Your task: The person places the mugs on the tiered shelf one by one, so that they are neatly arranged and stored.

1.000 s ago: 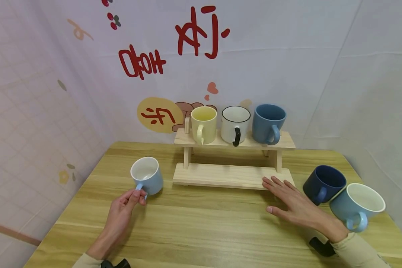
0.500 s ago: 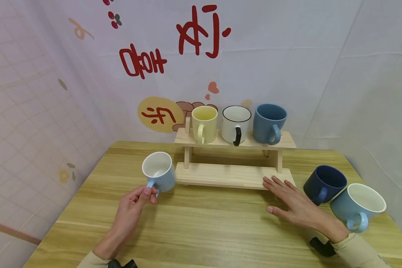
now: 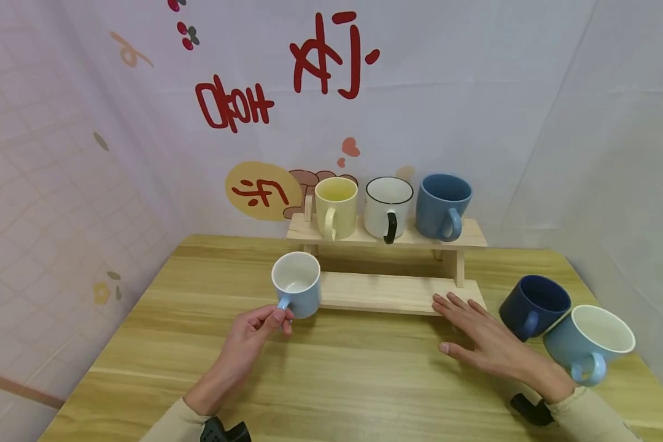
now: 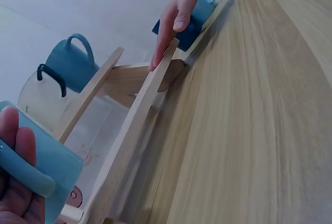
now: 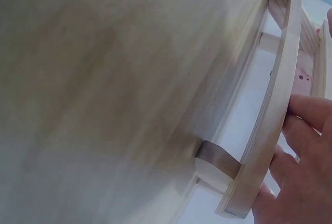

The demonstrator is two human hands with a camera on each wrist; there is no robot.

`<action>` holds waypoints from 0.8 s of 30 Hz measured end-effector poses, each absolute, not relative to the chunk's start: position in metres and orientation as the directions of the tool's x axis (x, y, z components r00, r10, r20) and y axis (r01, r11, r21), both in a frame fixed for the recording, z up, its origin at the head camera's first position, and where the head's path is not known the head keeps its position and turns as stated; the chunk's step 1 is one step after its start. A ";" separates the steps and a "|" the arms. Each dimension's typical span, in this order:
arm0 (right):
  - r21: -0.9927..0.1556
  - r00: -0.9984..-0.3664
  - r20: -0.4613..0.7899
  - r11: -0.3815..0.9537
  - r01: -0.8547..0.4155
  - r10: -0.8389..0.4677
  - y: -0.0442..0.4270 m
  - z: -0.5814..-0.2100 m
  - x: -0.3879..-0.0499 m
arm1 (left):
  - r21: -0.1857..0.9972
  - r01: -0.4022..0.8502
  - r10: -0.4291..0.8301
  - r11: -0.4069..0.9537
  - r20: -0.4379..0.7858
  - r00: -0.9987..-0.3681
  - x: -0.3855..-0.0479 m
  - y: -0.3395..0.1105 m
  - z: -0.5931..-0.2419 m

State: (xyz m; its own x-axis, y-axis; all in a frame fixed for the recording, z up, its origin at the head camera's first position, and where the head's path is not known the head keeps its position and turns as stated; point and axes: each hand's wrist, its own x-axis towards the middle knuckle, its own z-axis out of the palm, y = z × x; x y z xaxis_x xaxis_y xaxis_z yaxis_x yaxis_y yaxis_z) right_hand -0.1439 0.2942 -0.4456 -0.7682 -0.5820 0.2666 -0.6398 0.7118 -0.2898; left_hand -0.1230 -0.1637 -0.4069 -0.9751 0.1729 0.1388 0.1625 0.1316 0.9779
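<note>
My left hand [image 3: 250, 341] pinches the handle of a light blue mug [image 3: 304, 299] with a white inside. The mug is upright, in front of the left end of a two-tier wooden rack [image 3: 387, 293]; in the left wrist view the fingers curl at the mug's handle [image 4: 23, 169]. On the right, my right hand [image 3: 486, 337] lies with straight, spread fingers, their tips resting on the right end of the rack's lower shelf. A yellow mug [image 3: 337, 209], a white mug with a black handle [image 3: 388, 209] and a blue mug [image 3: 443, 205] stand on the upper shelf.
Right of the rack, a dark navy mug [image 3: 533, 307] and a larger light blue mug [image 3: 580, 341] stand on the wooden table [image 3: 353, 380], close beside my right forearm. A printed white cloth [image 3: 447, 110] hangs behind.
My left hand has carried the light blue mug rightward from the table's left side to the rack's left end. The right hand has stayed in place on the lower shelf.
</note>
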 end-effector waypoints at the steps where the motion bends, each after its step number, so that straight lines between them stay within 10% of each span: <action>1: -0.291 -0.770 0.266 0.713 -0.638 -0.580 0.294 -0.446 -0.143 | 0.979 0.160 0.183 0.130 0.135 -0.974 -0.125 -0.161 -0.408; 24: -0.294 -0.770 0.271 0.712 -0.637 -0.577 0.293 -0.447 -0.143 | 0.994 0.091 0.225 0.063 0.074 -0.972 -0.154 -0.117 -0.414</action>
